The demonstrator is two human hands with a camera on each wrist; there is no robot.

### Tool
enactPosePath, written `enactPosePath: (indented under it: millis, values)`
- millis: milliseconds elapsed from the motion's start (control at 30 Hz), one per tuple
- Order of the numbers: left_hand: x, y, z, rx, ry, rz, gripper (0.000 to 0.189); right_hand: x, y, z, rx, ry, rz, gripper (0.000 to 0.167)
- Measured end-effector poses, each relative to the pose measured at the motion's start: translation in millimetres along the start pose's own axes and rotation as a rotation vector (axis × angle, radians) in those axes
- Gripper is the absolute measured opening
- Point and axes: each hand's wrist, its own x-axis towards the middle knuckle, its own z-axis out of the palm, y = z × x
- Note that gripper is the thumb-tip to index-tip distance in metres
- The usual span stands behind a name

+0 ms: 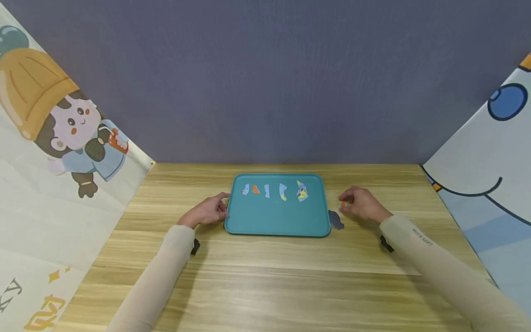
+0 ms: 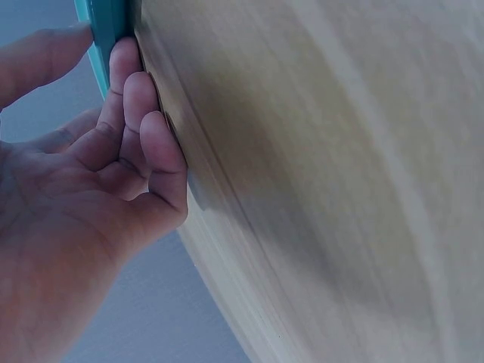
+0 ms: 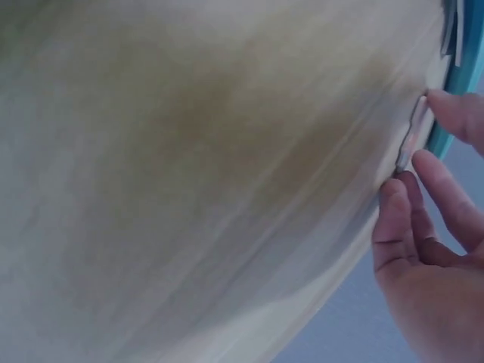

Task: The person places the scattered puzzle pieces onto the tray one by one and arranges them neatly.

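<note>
A teal tray [image 1: 278,219] lies flat on the wooden table. Along its far half sit several irregular printed pieces, among them an orange one [image 1: 255,189] and a larger yellow-and-purple one [image 1: 302,191]. At the tray's left edge, my left hand [image 1: 209,210] touches the rim, its other fingers bent loosely against the tabletop in the left wrist view. Right of the tray, my right hand [image 1: 362,203] pinches a small piece with orange print [image 3: 413,134] between thumb and finger, low over the table. A dark grey piece [image 1: 336,220] lies against the tray's right edge.
The wooden table [image 1: 265,276] runs back to a dark grey-blue panel [image 1: 265,83]. Printed cloths with cartoon figures [image 1: 74,115] flank it on both sides. A black band [image 1: 386,244] shows under the right sleeve.
</note>
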Motion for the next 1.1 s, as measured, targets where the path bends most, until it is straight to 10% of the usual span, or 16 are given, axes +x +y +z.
enactPosePath:
  millis: [233, 667, 1100]
  values:
    - [1.0, -2.1, 0.3, 0.006, 0.005, 0.004, 0.065, -1.8, 2.5, -0.4, 0.032, -0.004, 0.02, 0.023]
    - [1.2, -2.4, 0.4, 0.001, -0.001, -0.003, 0.066, -13.3, 10.9, -8.5, 0.031, -0.199, -0.195, 0.047]
    - [-0.4, -0.5, -0.7, 0.006, 0.0, 0.007, 0.065, -29.2, 10.4, -7.1, -0.03, -0.075, -0.194, 0.031]
